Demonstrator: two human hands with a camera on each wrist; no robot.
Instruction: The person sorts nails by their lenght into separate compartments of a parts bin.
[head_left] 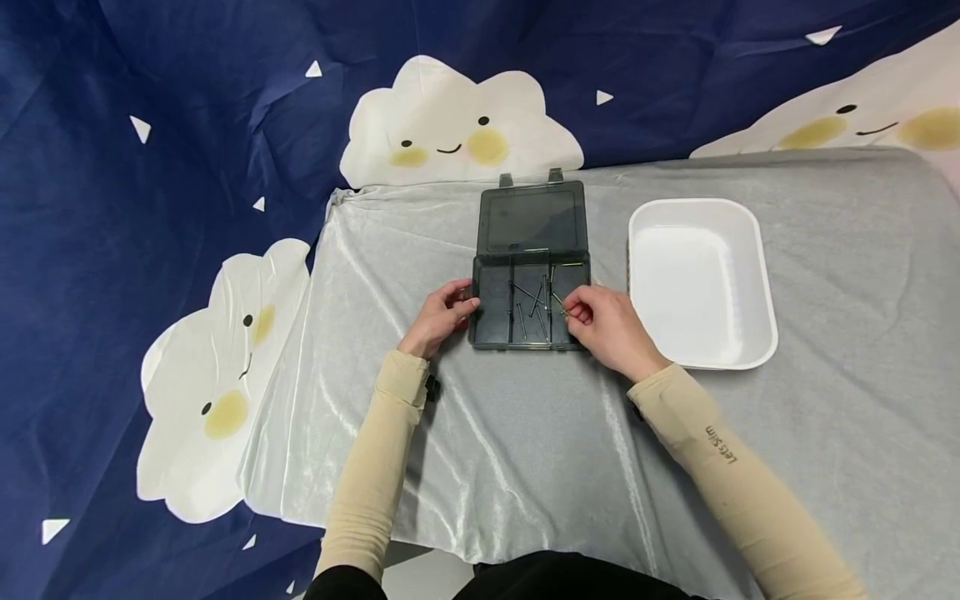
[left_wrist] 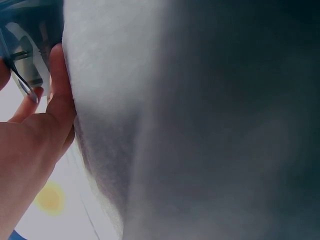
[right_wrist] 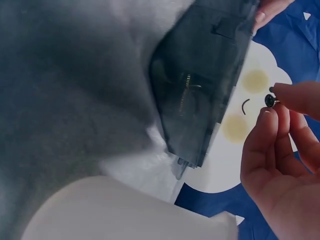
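A dark translucent plastic organizer box (head_left: 492,312) lies on the grey cloth with its lid (head_left: 532,218) folded back. Dividers split it into three compartments. Several long dark screws (head_left: 537,302) lie in the middle one, and a brass-coloured screw (head_left: 572,264) shows at the back of the right one. My left hand (head_left: 444,315) holds the box's left wall, thumb at the rim and fingers along the outside. Over the right compartment, my right hand (head_left: 609,323) pinches a screw (right_wrist: 270,101) between thumb and fingertips, its round head showing in the right wrist view.
A white rectangular tub (head_left: 767,321) stands right of the box, close beside my right hand. Wrinkled grey cloth (head_left: 525,467) covers the table. A dark blue curtain (head_left: 225,50) with white clouds hangs behind and to the left.
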